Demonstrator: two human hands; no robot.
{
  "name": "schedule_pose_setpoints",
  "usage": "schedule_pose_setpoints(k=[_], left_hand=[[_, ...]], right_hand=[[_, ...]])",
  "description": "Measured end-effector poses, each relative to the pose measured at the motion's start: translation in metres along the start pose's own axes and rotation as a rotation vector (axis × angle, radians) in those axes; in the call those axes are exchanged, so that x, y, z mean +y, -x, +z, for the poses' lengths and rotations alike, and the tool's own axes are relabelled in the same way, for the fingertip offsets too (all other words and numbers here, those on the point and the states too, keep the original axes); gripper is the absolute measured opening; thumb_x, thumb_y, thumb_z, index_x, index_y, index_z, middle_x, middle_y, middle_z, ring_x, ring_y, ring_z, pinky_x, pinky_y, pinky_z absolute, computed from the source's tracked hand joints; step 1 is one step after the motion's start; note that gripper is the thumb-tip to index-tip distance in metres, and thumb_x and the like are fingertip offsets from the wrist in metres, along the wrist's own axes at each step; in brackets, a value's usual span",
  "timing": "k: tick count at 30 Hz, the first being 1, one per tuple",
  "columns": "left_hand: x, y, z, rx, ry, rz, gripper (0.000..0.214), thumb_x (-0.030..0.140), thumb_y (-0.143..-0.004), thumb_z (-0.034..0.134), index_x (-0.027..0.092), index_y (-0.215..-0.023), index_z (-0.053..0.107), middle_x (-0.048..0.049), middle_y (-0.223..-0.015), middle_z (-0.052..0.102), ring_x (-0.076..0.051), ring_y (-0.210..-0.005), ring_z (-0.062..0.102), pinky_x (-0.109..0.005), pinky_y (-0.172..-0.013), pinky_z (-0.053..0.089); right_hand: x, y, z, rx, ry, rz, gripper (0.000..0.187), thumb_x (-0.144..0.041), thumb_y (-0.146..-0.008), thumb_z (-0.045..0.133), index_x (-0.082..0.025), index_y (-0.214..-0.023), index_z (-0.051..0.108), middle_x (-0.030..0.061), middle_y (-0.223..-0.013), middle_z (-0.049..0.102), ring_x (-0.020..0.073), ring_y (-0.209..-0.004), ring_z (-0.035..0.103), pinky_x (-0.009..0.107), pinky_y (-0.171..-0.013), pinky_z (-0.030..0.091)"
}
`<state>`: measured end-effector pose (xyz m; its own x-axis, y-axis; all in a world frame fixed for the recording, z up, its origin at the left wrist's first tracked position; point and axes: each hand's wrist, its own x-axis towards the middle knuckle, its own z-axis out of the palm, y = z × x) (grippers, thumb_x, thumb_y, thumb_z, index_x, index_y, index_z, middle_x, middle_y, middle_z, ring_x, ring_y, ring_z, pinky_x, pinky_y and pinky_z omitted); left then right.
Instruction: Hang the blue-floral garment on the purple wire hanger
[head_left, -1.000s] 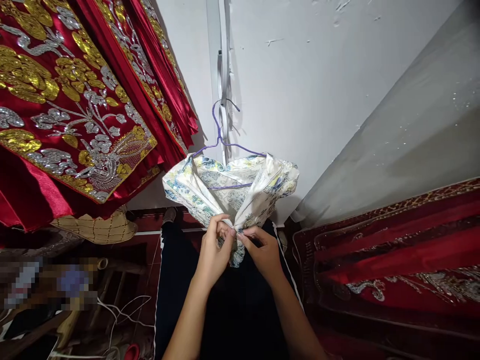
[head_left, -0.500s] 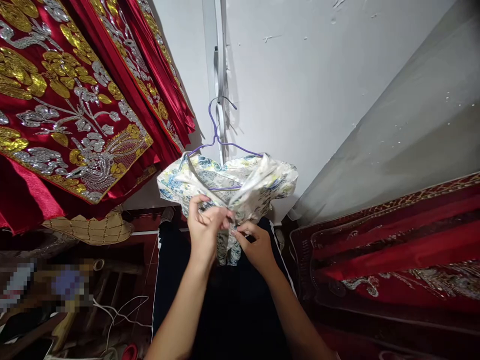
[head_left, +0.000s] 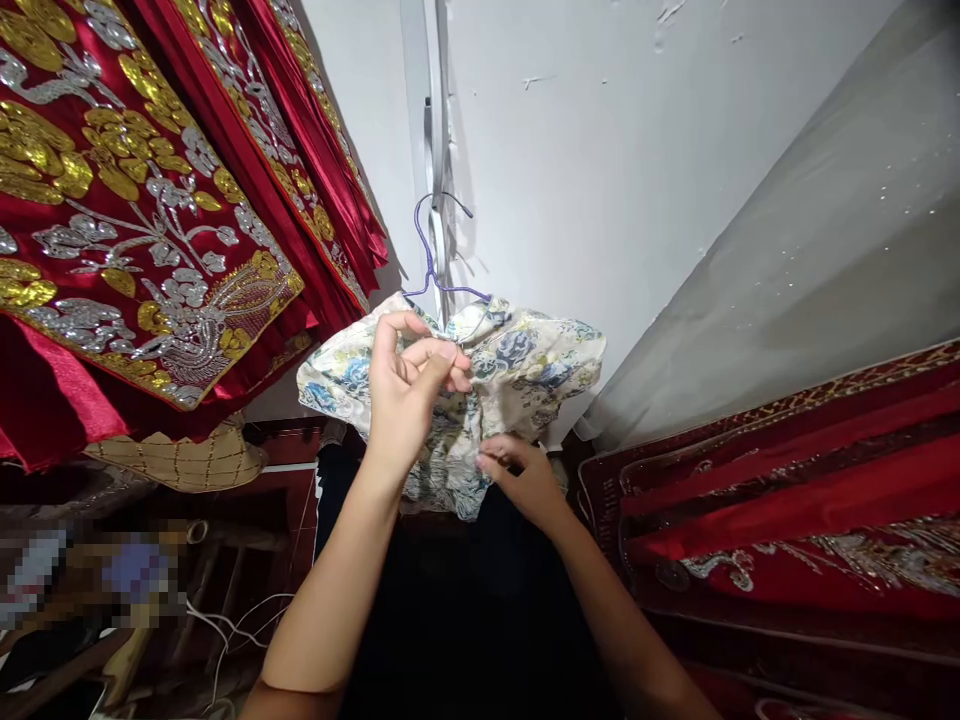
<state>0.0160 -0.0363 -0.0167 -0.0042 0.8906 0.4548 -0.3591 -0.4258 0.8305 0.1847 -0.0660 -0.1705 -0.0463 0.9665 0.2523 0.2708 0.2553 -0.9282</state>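
A small white garment with a blue and green flower print (head_left: 525, 365) hangs on a purple wire hanger (head_left: 429, 258) hooked to a metal strip on the white wall. My left hand (head_left: 409, 385) is raised to the garment's collar, its fingers pinched on the cloth near the top. My right hand (head_left: 517, 475) sits lower, fingers closed on the garment's lower front edge. Below the garment lies dark cloth (head_left: 465, 620).
Red garments with gold and silver embroidery (head_left: 142, 200) hang close at the left. More red embroidered cloth (head_left: 787, 500) lies at the right under a grey sheet (head_left: 825, 250). White cables (head_left: 232, 625) and clutter cover the floor at lower left.
My left hand has risen from the garment's lower front to its collar. The open front has been drawn closed. My right hand stayed low on the cloth.
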Motion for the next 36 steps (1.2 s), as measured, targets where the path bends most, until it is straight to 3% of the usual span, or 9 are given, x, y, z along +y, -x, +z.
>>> schedule_pose_setpoints(k=[6, 10, 12, 17, 22, 24, 26, 31, 36], left_hand=[[0.002, 0.010, 0.007, 0.053, -0.035, 0.077, 0.032, 0.028, -0.086, 0.076, 0.024, -0.097, 0.046, 0.0038, -0.073, 0.058, -0.010, -0.062, 0.059, -0.019, -0.057, 0.044], [0.005, 0.010, 0.006, 0.081, -0.077, 0.123, 0.037, 0.024, -0.086, 0.076, 0.025, -0.093, 0.040, 0.0041, -0.075, 0.059, -0.010, -0.066, 0.061, -0.019, -0.061, 0.046], [-0.001, 0.011, 0.002, 0.078, -0.116, 0.125, 0.035, 0.022, -0.088, 0.072, 0.025, -0.093, 0.038, 0.0051, -0.074, 0.059, -0.008, -0.062, 0.058, -0.018, -0.060, 0.044], [-0.044, 0.025, -0.014, 0.083, -0.148, 0.007, 0.034, 0.029, -0.090, 0.066, 0.027, -0.097, 0.033, 0.0065, -0.070, 0.059, -0.009, -0.051, 0.054, -0.020, -0.053, 0.042], [-0.068, 0.052, -0.027, -0.143, -0.338, -0.261, 0.036, 0.032, -0.093, 0.060, 0.026, -0.124, 0.043, 0.0035, -0.073, 0.062, -0.013, -0.058, 0.059, -0.024, -0.059, 0.045], [-0.063, 0.050, -0.028, -0.215, -0.423, -0.229, 0.042, 0.033, -0.093, 0.060, 0.026, -0.132, 0.046, 0.0014, -0.075, 0.063, -0.016, -0.064, 0.061, -0.026, -0.064, 0.045], [-0.056, 0.033, -0.032, -0.145, -0.504, -0.124, 0.050, 0.034, -0.091, 0.065, 0.025, -0.137, 0.047, 0.0013, -0.073, 0.062, -0.016, -0.064, 0.059, -0.026, -0.064, 0.043], [-0.049, -0.040, -0.069, 0.252, -0.624, 0.085, 0.060, 0.024, -0.075, 0.080, 0.024, -0.130, 0.056, 0.0051, -0.067, 0.056, -0.014, -0.056, 0.050, -0.024, -0.060, 0.036], [-0.060, -0.078, -0.106, 0.211, -0.573, 0.087, 0.025, 0.012, -0.071, 0.067, 0.016, -0.096, 0.069, 0.0005, -0.079, 0.065, -0.013, -0.067, 0.055, -0.021, -0.063, 0.040]], right_hand=[[-0.112, -0.060, -0.028, 0.084, -0.058, -0.370, 0.045, -0.034, -0.097, 0.057, -0.026, -0.141, 0.054, 0.0009, -0.088, 0.068, 0.0134, -0.068, 0.058, 0.027, -0.062, 0.048], [-0.143, -0.079, -0.017, 0.088, 0.151, -0.560, 0.014, -0.025, -0.096, 0.058, -0.020, -0.099, 0.070, 0.0006, -0.083, 0.062, 0.0125, -0.070, 0.053, 0.027, -0.066, 0.044], [-0.146, -0.080, -0.007, 0.142, 0.211, -0.613, 0.016, -0.023, -0.095, 0.057, -0.019, -0.082, 0.065, -0.0001, -0.076, 0.057, 0.0124, -0.068, 0.050, 0.027, -0.065, 0.042], [-0.151, -0.086, -0.006, 0.331, 0.032, -0.582, 0.015, -0.025, -0.098, 0.054, -0.019, -0.086, 0.061, -0.0013, -0.074, 0.055, 0.0103, -0.062, 0.047, 0.025, -0.060, 0.039], [-0.128, -0.090, -0.066, 0.656, -0.415, -0.493, 0.008, -0.023, -0.088, 0.065, -0.018, -0.082, 0.066, 0.0004, -0.069, 0.051, 0.0116, -0.062, 0.050, 0.027, -0.060, 0.039], [-0.108, -0.078, -0.092, 0.705, -0.605, -0.468, 0.012, -0.018, -0.084, 0.066, -0.018, -0.072, 0.066, 0.0013, -0.065, 0.047, 0.0127, -0.059, 0.048, 0.031, -0.061, 0.042], [-0.089, -0.060, -0.107, 0.635, -0.784, -0.346, 0.018, -0.021, -0.088, 0.059, -0.020, -0.072, 0.067, 0.0036, -0.069, 0.050, 0.0166, -0.066, 0.056, 0.035, -0.073, 0.050], [-0.048, -0.023, -0.099, 0.608, -1.205, 0.024, 0.020, -0.022, -0.094, 0.045, -0.024, -0.083, 0.061, 0.0051, -0.096, 0.067, 0.0187, -0.098, 0.066, 0.040, -0.099, 0.054], [0.006, -0.015, -0.071, 0.589, -1.267, 0.263, 0.017, -0.019, -0.090, 0.049, -0.023, -0.079, 0.060, 0.0028, -0.089, 0.072, 0.0163, -0.088, 0.070, 0.036, -0.089, 0.059]])
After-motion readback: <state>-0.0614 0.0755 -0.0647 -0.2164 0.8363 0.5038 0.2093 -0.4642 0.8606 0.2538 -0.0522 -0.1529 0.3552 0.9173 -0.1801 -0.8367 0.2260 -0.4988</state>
